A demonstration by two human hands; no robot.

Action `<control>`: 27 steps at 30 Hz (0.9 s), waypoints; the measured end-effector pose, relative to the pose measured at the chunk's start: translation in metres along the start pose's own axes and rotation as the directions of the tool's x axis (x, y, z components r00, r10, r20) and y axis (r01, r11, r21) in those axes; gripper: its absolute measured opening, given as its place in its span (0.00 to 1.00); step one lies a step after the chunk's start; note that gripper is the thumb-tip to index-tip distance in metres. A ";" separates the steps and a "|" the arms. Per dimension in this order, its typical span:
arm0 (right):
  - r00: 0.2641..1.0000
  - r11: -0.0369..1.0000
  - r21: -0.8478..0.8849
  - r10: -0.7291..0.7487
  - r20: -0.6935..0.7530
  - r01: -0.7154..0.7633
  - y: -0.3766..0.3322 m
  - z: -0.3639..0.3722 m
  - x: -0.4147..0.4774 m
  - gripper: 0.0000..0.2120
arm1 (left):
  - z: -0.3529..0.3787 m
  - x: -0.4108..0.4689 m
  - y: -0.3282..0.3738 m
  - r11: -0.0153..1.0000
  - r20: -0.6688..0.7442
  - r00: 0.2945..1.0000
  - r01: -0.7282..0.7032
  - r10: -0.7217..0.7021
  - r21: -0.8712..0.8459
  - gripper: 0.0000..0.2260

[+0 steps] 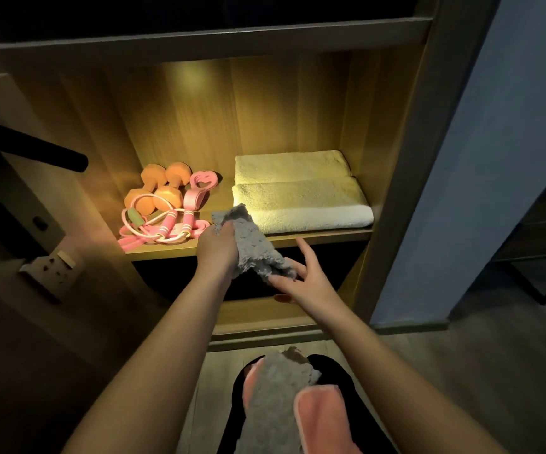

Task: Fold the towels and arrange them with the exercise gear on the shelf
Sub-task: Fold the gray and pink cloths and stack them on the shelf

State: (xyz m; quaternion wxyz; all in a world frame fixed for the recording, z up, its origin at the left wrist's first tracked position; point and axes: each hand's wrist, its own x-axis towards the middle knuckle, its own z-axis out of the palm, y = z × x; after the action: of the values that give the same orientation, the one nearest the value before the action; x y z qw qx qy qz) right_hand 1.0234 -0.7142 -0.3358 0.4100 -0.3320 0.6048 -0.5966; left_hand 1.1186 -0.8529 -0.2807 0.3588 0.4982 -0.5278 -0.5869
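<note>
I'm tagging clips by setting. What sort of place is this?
Probably a home, at a lit wooden closet shelf: folded towels lie beside dumbbells and a jump rope, with a wall socket nearby.

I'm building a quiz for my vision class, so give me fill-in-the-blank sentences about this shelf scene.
1. The left hand grips a small ____ towel.
2. The dumbbells on the lit shelf are ____.
3. The folded white towels lie to the ____ of the dumbbells.
4. The jump rope in front of the dumbbells is ____.

Missing words: grey; orange; right; pink.
</note>
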 end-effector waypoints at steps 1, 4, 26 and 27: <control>0.998 1.000 0.022 -0.017 -0.067 0.019 0.003 0.009 0.003 0.45 | 0.002 0.000 -0.001 1.000 -0.013 1.000 0.008 -0.009 -0.011 0.10; 0.978 0.991 0.120 -0.026 -0.205 0.052 0.003 0.024 0.012 0.36 | 0.004 -0.001 0.000 1.000 -0.033 0.999 0.010 -0.010 -0.005 0.15; 0.985 0.950 0.307 0.103 -0.138 -0.056 0.002 0.001 0.023 0.25 | -0.010 0.003 -0.026 0.983 -0.032 0.993 -0.107 0.113 0.149 0.18; 0.991 0.894 0.432 0.132 0.000 -0.119 0.003 -0.007 0.020 0.28 | -0.014 0.005 -0.026 0.984 0.002 0.995 -0.097 0.098 0.151 0.19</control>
State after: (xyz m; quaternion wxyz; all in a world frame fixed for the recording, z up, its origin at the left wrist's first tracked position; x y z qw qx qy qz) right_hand 1.0086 -0.7288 -0.3412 0.5020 -0.1848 0.4839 -0.6926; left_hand 1.1333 -0.8568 -0.3069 0.3495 0.4991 -0.5937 -0.5256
